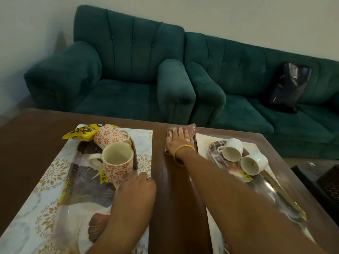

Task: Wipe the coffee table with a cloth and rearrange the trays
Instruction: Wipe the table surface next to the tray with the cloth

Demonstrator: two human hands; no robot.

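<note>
My right hand lies flat with straight fingers on a pinkish cloth, pressing it on the brown coffee table in the strip between two trays. My left hand rests with curled fingers on the right edge of the left patterned tray, beside a red-flowered mug. A second flowered mug lies on its side behind it, next to a yellow snack packet. The right tray carries two white cups tipped on their sides.
A green armchair and green sofa stand right behind the table. A black bag leans on the sofa. A dark object sits low at the right, past the table edge.
</note>
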